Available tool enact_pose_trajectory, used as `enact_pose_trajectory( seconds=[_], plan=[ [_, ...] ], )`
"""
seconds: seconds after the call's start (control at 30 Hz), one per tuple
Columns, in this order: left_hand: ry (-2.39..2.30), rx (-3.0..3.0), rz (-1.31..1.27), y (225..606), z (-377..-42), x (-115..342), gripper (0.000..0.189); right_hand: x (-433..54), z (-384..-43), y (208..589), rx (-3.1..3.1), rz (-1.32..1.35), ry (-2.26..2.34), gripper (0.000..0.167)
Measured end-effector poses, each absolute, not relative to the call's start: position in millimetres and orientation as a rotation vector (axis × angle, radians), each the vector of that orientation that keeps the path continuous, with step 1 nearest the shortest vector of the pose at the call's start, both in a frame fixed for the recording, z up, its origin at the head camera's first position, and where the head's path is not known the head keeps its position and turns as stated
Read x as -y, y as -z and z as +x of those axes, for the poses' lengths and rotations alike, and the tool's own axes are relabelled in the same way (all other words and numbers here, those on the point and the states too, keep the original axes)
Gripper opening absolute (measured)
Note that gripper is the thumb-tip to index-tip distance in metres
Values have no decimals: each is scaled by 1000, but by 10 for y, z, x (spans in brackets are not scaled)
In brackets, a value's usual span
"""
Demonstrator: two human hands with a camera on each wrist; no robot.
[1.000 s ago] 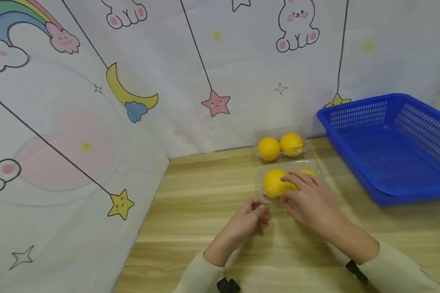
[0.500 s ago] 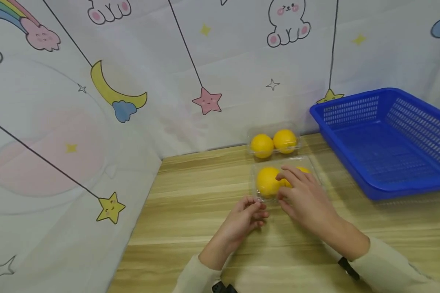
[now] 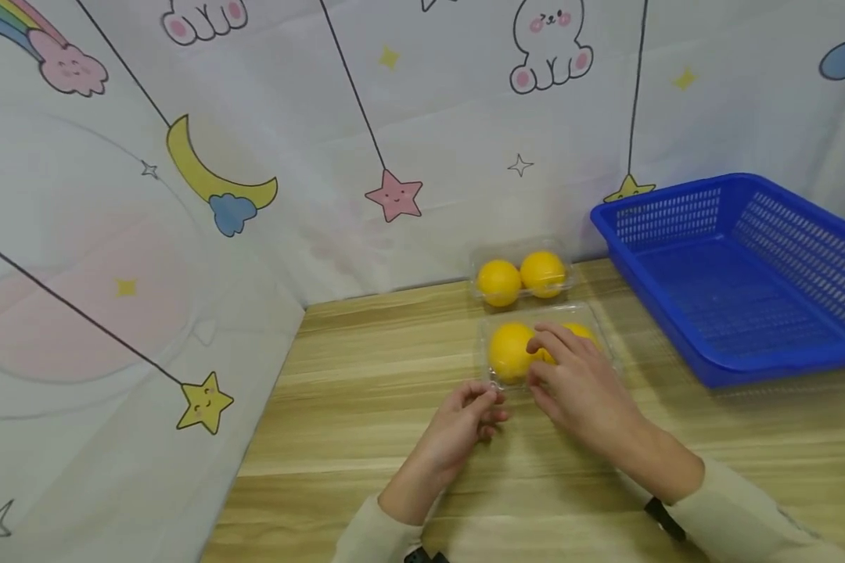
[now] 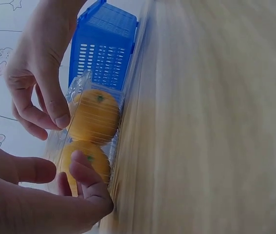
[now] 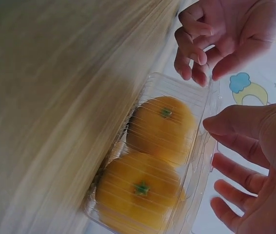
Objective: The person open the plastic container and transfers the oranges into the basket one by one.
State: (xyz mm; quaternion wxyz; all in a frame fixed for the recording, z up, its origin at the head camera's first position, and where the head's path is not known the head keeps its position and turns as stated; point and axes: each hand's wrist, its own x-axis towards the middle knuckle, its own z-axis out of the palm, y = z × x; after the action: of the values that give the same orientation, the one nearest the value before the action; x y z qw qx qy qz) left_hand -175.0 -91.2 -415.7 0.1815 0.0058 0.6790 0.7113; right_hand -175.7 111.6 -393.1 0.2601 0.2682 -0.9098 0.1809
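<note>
A clear plastic box [image 5: 159, 87] with two oranges [image 5: 142, 187] in it stands on the table in front of me. My right hand [image 3: 580, 387] is over the box, its fingers loosely bent above the lid and hiding part of one orange. In the right wrist view its thumb is right at the lid's rim. My left hand [image 3: 458, 426] is at the front left corner, thumb and fingers apart and relaxed, with no visible grip. The left wrist view shows both hands near the lid's edge, the oranges visible through the ribbed wall.
Behind it, against the printed cloth [image 3: 394, 94], stands a second clear box [image 3: 521, 250] with two oranges. A large blue plastic basket [image 3: 732, 305] is at the right on the wooden table [image 3: 366, 360].
The head view has shifted slightly, so the scene sits further left. My left fingers have loosened and spread a little. The right hand stays over the box, which remains in place.
</note>
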Motion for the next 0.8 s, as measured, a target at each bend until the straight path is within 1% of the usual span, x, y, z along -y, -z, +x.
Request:
enact_pose_trajectory(
  seconds=[0.2,0.5,0.8],
  plan=[
    [-2024,-1924,3,4157,-1732,915,25,-1104,-1746,3959,2417,738,-508,24],
    [-2055,-1872,13,4154,-1741,882,16,-1122,-1746,3919,2453,728,-513,25],
    [-2010,-1912,73,4143,-1743,887,15,-1126,-1744,3917,2475,733,-491,27]
  ],
)
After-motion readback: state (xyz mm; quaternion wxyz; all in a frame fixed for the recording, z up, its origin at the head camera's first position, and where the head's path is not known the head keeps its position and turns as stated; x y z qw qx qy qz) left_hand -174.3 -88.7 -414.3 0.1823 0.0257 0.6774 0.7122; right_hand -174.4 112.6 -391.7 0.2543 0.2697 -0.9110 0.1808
